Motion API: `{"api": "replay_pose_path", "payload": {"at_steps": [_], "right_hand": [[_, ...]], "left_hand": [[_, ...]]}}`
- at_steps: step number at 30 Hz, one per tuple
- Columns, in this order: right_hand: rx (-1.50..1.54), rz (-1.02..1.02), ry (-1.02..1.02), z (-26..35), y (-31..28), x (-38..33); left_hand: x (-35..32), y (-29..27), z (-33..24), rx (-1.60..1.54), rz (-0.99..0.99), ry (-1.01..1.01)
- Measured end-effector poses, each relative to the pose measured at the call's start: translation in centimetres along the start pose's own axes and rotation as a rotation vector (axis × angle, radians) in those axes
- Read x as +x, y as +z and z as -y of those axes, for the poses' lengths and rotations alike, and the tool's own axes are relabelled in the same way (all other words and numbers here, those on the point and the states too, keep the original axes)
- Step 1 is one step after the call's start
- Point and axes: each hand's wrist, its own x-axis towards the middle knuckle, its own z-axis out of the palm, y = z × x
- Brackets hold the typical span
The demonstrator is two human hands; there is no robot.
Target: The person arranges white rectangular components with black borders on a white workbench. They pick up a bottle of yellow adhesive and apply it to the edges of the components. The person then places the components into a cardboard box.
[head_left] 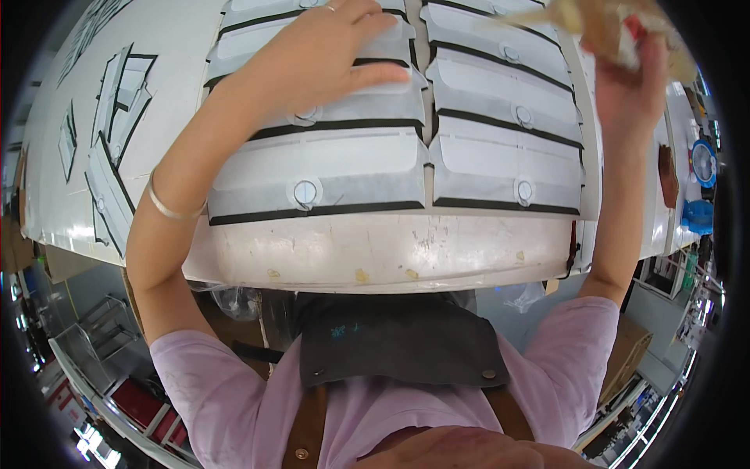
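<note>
The left hand (pixel 324 55) covers parts of the upper grey flaps (pixel 344 109) in the left column. The brush (pixel 601 23) in the right hand (pixel 629 86) is blurred and cut off by the top edge. Items at the far right rim are too small to tell.

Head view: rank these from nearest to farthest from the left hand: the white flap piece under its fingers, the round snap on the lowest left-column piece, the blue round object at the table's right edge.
1. White flap piece, upper left column, directly under the left hand.
2. Round snap, lower in the same column, toward the person.
3. Blue round object, far right edge of the table, beyond the right hand.
</note>
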Motion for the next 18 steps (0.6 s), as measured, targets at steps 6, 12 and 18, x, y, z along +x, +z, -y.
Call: {"api": "replay_pose_path", "payload": {"at_steps": [6,12,18], "right_hand": [[0.025,-0.037,0.312,-0.2,0.9,-11.3],[-0.067,0.047,0.356,0.4,2.0,-14.3],[-0.167,0.097,0.332,-0.3,1.3,-14.7]], "left_hand": [[-5.1,-2.2,-8.8,-0.185,0.098,0.149],[-7.7,0.0,-12.8,-0.155,0.081,0.16],[-7.4,0.6,-13.4,-0.16,0.084,0.121]]}}
